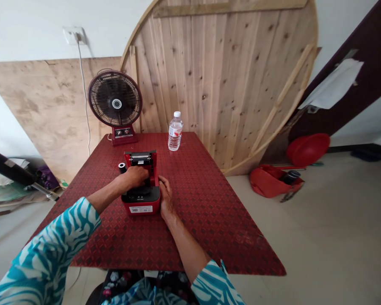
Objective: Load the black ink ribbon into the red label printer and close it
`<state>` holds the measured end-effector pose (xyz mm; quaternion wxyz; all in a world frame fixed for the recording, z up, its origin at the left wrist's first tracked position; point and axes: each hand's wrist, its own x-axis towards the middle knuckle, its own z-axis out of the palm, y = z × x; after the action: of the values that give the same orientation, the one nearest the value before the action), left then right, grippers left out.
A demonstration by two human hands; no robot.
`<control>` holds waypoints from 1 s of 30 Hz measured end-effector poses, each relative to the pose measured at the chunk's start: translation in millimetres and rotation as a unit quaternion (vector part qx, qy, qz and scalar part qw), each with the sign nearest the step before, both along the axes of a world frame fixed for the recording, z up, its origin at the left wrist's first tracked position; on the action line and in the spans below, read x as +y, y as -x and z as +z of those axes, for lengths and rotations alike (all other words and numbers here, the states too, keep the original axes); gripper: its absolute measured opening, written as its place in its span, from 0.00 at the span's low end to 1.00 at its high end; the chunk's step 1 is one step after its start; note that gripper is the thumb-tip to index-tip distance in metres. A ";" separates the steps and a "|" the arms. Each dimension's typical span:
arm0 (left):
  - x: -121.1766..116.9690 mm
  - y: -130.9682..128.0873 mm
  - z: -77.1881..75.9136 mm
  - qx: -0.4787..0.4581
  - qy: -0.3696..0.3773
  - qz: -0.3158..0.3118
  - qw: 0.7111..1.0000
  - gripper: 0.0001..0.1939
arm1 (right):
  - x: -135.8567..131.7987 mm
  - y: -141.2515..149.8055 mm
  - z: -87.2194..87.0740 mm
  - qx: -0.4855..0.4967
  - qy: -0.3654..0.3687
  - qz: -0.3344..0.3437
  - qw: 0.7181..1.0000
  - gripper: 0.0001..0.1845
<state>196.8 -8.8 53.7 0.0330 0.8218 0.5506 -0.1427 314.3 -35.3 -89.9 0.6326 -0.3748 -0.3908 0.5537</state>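
Hands meet on a red patterned tabletop, over a compact red thermal printer with its top raised. It looks light and stiff, its plastic best held by the sides. The left hand curls into the open top, any grip hidden; the right hand lies open along the printer's side. A small black roll stands just beside.

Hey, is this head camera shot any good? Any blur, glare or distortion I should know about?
In the head view, the wide lens stretches the patterned red table and the teal-and-white sleeve toward the frame edges; the light is soft and even, without hard shadows; the water bottle shows only faint highlights; the left hand looks sharp, without obvious motion blur.
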 end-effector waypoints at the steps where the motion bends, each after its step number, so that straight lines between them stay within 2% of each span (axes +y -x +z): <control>1: 4.6 -0.4 -2.8 -0.004 0.006 -0.005 1.000 0.10 | -0.1 -0.3 0.2 -0.002 -0.001 0.001 1.000 0.20; 4: 12.4 4.0 -4.4 -0.021 0.028 -0.024 0.999 0.09 | 0.0 -1.0 0.4 -0.003 -0.004 0.004 1.000 0.21; 7: 2.5 18.1 3.1 -0.064 0.034 -0.042 0.996 0.10 | 0.6 -1.1 0.7 0.002 0.000 0.009 1.000 0.21; 9: -16.6 31.2 8.7 -0.162 -0.004 -0.047 0.986 0.13 | 0.3 -0.9 2.0 0.005 -0.002 0.012 1.000 0.21; 11: -42.1 43.6 10.9 -0.285 -0.065 -0.046 0.955 0.15 | -0.8 -0.8 4.6 0.010 -0.003 0.013 1.000 0.20; 13: -67.3 51.7 7.7 -0.333 -0.107 -0.063 0.935 0.16 | -2.3 -1.0 7.5 0.016 0.000 0.012 1.000 0.20; 16: -90.0 52.6 -5.6 -0.327 -0.181 -0.092 0.923 0.15 | -3.8 -1.5 10.3 0.017 0.004 0.007 1.000 0.20; 20: -90.9 42.8 -20.7 -0.285 -0.279 -0.109 0.911 0.09 | -3.4 -1.2 10.0 0.022 0.006 0.006 1.000 0.21; 24: -93.9 35.5 -23.3 -0.253 -0.328 -0.140 0.899 0.11 | -1.3 -0.5 9.4 0.028 0.008 0.005 1.000 0.21; 30: -116.5 31.0 -35.1 -0.249 -0.363 -0.163 0.883 0.12 | -1.9 -1.7 6.5 0.003 0.008 -0.001 1.000 0.20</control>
<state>165.8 -125.3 18.6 -0.1559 0.8626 0.3963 0.2731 315.9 -37.2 -83.4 0.6314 -0.3785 -0.3843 0.5572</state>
